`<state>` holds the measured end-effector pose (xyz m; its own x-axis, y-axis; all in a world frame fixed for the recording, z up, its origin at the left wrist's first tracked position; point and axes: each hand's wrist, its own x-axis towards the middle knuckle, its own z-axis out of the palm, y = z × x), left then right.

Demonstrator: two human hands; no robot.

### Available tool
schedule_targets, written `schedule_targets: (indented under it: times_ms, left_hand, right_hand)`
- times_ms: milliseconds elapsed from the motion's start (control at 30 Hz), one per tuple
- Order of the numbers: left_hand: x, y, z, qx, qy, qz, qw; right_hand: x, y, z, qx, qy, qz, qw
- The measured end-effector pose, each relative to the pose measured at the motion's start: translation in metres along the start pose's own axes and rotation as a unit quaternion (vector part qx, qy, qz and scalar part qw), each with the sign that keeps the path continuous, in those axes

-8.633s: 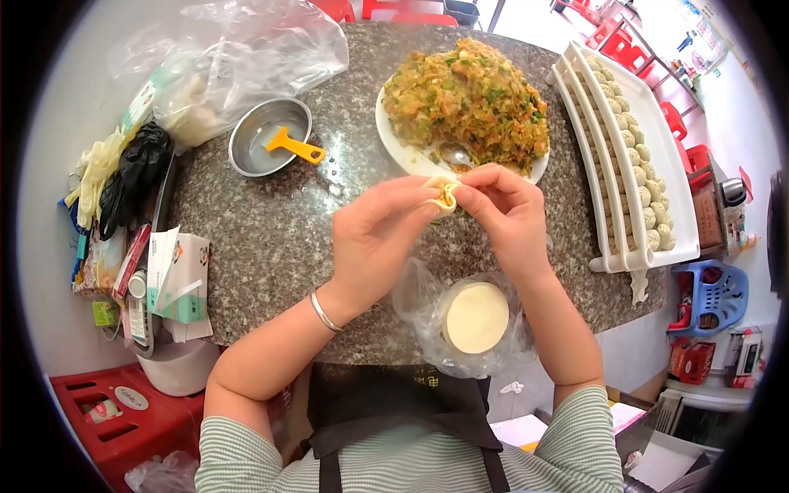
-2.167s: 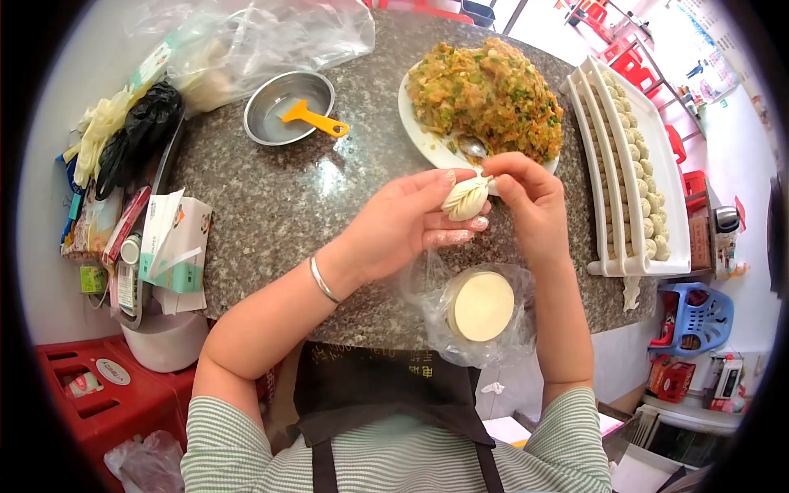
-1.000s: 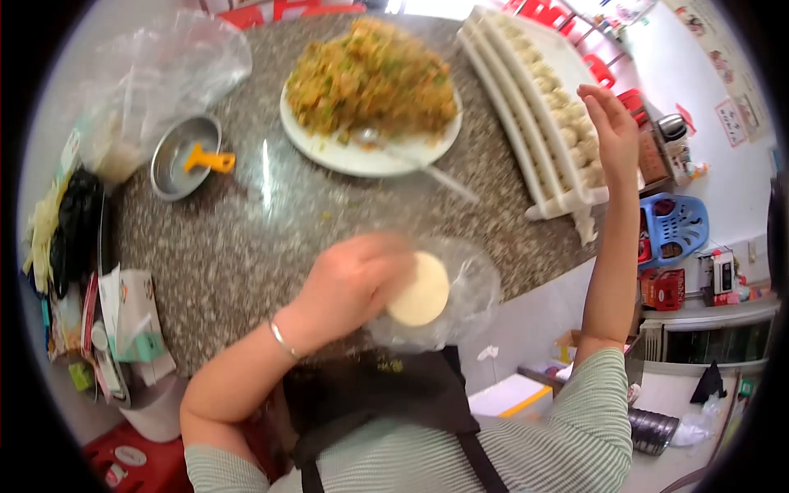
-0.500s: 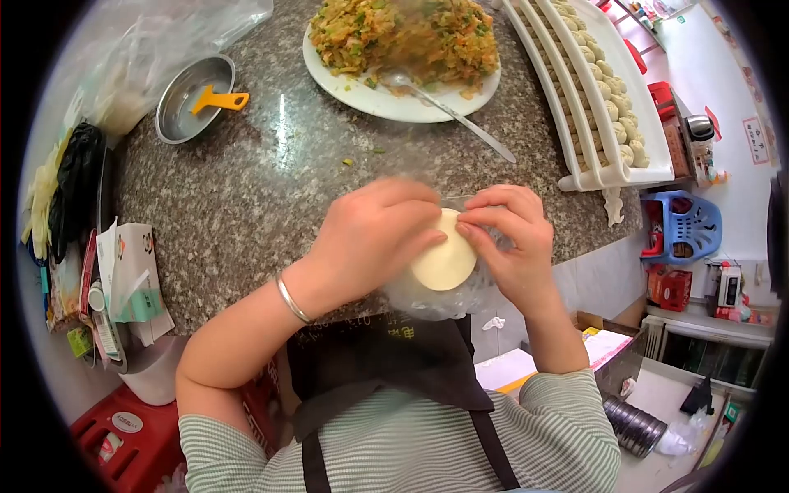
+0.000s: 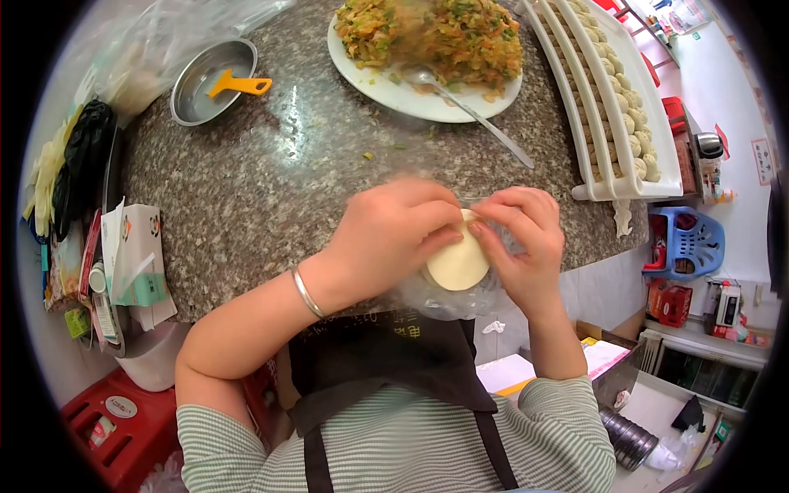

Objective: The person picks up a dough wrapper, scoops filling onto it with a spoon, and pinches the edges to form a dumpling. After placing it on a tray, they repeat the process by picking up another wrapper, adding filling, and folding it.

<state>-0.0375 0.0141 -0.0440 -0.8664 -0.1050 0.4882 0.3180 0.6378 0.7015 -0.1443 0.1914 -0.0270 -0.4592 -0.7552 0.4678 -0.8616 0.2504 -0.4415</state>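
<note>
A round, pale dough wrapper (image 5: 458,261) is at the counter's near edge, over a crinkled clear plastic bag (image 5: 448,306). My left hand (image 5: 400,223) pinches the wrapper's upper left edge between thumb and fingers; its back is slightly blurred. On the other side, my right hand (image 5: 523,238) has its thumb and forefinger closed on the top right edge. Both sets of fingertips almost meet there. Beyond them lies a white plate (image 5: 394,90) heaped with chopped vegetable filling (image 5: 468,41), with a metal spoon (image 5: 485,123) resting in it.
Stacked white trays (image 5: 670,177) of pleated dumplings (image 5: 631,123) stand at the right. A metal bowl (image 5: 185,103) holding a yellow-handled scraper (image 5: 240,85) sits at the back left. A tissue box (image 5: 144,238) is by the left edge, above a red stool (image 5: 123,435).
The whole view has shifted slightly, so the plate, bowl and trays appear farther right. Both hands keep their pinch on the wrapper's top edge, with little change in pose.
</note>
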Motion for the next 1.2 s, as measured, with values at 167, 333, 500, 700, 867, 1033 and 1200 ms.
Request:
schedule_targets:
  times_ms: [167,333,500,700,867,1033,1200]
  left_hand:
    - [0.001,-0.001,-0.002,-0.012,-0.021,-0.027,0.999]
    - [0.002,-0.004,-0.004,-0.109,-0.037,-0.075,0.991]
    - [0.002,-0.004,-0.005,-0.065,-0.046,-0.039,0.996]
    - [0.004,-0.002,-0.007,-0.039,-0.054,-0.018,0.998]
    - [0.004,-0.002,-0.006,-0.036,-0.052,-0.006,0.998]
    - [0.003,-0.003,-0.005,-0.022,-0.037,0.024,0.999]
    - [0.004,-0.001,-0.007,-0.036,-0.057,-0.005,0.998]
  right_hand:
    - [-0.001,0.002,-0.003,0.033,-0.003,-0.04,0.999]
    - [-0.006,0.004,0.0,0.014,0.014,-0.003,1.0]
    - [-0.013,0.004,0.002,0.026,0.018,0.005,1.0]
    - [-0.012,-0.006,0.002,0.042,0.027,0.043,0.998]
    - [-0.012,-0.003,0.001,0.033,0.02,0.046,0.998]
    - [-0.011,-0.007,0.005,0.017,0.045,0.058,0.997]
    - [-0.014,-0.002,0.004,0.027,0.019,0.026,0.999]
